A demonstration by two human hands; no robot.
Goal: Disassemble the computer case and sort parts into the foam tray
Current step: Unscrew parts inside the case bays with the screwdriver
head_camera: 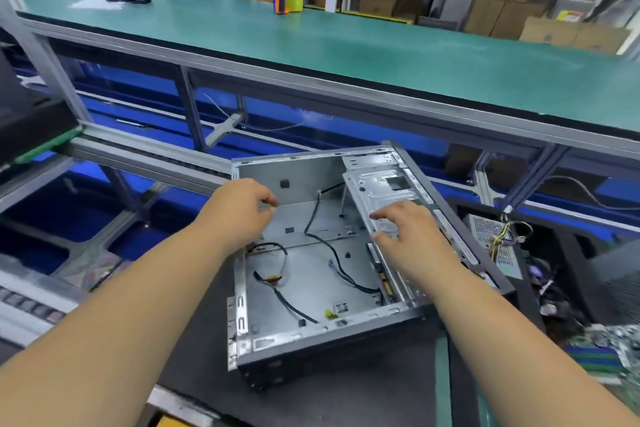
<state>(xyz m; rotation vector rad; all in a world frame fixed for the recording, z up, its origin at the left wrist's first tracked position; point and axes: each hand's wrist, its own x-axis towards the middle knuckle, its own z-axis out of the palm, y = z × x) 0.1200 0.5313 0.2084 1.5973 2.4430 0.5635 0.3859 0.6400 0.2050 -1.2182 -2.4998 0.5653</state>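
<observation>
Both hands reached into the open computer case, which lay on its side on a dark mat with its inside facing up. Left hand hovered over the case's near-left wall, its fingers loosely curled with the fingertips drawn close to the thumb; whether they pinched anything small I could not tell. Right hand rested on the metal drive bracket along the right side of the case, fingers spread and fairly straight, thumb lower against the bracket's edge, gripping nothing clearly. Black cables trailed loose across the bare case floor. To the right of the case sat a power supply with coloured wires, and farther right a green circuit board. Beyond the case ran a long green bench carrying an orange tape dispenser
</observation>
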